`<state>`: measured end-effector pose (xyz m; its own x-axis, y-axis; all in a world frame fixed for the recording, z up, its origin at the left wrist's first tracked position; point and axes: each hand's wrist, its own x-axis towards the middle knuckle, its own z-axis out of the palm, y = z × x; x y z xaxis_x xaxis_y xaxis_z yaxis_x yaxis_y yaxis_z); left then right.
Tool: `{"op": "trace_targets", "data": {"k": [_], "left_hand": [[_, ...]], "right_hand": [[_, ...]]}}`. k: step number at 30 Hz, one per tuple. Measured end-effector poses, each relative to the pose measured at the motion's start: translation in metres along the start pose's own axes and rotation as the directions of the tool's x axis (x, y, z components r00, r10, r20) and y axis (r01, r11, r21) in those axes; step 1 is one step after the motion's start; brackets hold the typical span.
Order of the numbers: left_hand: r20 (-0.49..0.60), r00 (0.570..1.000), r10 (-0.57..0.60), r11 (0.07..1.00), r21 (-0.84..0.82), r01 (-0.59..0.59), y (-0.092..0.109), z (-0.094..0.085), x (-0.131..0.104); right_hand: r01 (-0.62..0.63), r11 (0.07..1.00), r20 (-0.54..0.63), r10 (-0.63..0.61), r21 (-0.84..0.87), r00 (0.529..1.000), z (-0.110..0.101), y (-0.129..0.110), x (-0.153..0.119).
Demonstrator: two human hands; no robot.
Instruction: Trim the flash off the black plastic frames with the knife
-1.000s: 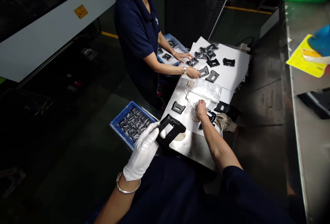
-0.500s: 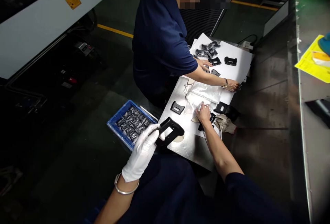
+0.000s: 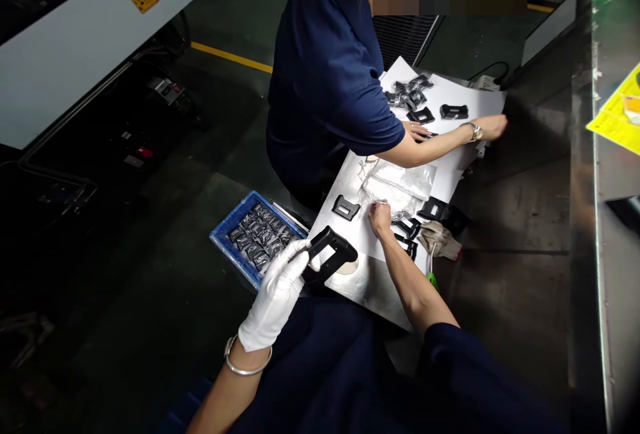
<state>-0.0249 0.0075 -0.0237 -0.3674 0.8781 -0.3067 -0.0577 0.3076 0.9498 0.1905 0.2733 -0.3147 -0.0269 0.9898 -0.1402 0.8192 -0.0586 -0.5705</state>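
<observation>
My left hand (image 3: 277,297), in a white glove, grips a black plastic frame (image 3: 330,254) with a rectangular opening, raised above the near end of the table. My bare right hand (image 3: 381,218) is closed, its fingers curled at the near edge of the clear plastic bags (image 3: 395,187). What those fingers hold, if anything, is hidden. A similar black frame (image 3: 345,207) lies on the table left of this hand. More black parts (image 3: 407,227) lie just to its right.
A person in a dark blue shirt (image 3: 330,67) leans over the far end of the table, an arm across it. Bagged black parts (image 3: 410,92) lie there on white sheets. On the left stands a blue crate (image 3: 227,247) of bagged parts. A cloth glove (image 3: 437,239) lies on the right edge.
My right hand has moved left and its fingers have curled in. My left hand holds the black frame as before. The other person's outstretched hand has moved farther out and to the right.
</observation>
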Motion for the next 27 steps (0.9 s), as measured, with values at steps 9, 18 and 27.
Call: {"op": "trace_targets", "data": {"k": [9, 18, 27], "left_hand": [[-0.026, 1.000, 0.018, 1.000, -0.004, -0.018, -0.001, -0.007, 0.000], [0.088, 0.956, 0.280, 0.915, 0.276, -0.294, 0.029, -0.003, 0.008], [0.191, 0.809, 0.555, 0.718, 0.381, -0.583, 0.051, -0.001, -0.004]], "right_hand": [[-0.127, 0.965, -0.066, 0.146, 0.229, 0.987, -0.025, 0.012, -0.007], [-0.279, 0.773, 0.137, 0.245, 0.570, 0.960, -0.044, 0.018, -0.024], [-0.276, 0.590, 0.173, 0.226, 0.759, 0.959, -0.099, 0.016, -0.115]]}}
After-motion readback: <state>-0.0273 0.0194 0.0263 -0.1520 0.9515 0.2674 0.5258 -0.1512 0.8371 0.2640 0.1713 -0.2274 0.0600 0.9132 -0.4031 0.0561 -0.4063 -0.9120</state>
